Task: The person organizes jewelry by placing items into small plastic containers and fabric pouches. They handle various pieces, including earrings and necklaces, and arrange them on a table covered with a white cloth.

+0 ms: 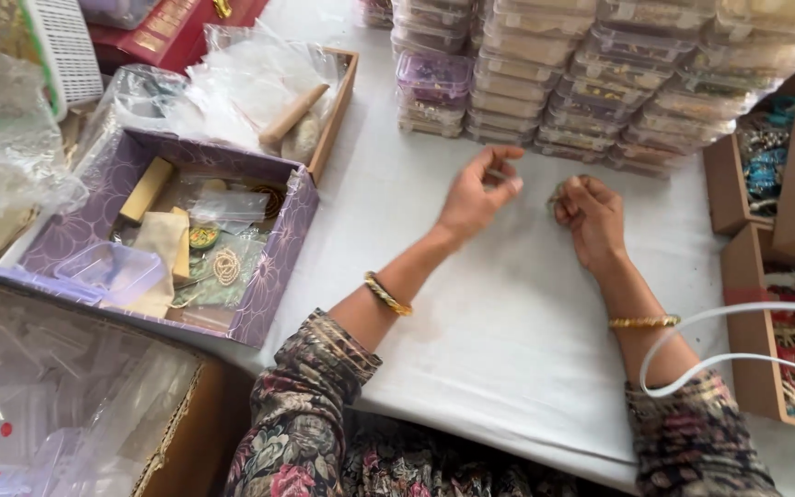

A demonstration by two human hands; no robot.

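My left hand [477, 195] hovers over the white cloth [499, 322], thumb and forefinger pinched together; whether anything tiny sits between them is too small to tell. My right hand [591, 213] rests on the cloth a little to the right, fingers curled around a small greenish-gold ornament [558, 193] that peeks out at its left side. Both wrists wear gold bangles. The two hands are a short gap apart, just in front of the stacked clear boxes [600, 74].
A purple patterned box [273, 276] with small packets, beads and a clear case sits at the left. Behind it is a wooden tray [333, 120] of plastic bags. Wooden boxes [747, 276] of jewellery line the right edge. A carton [177, 433] of clear cases is near left.
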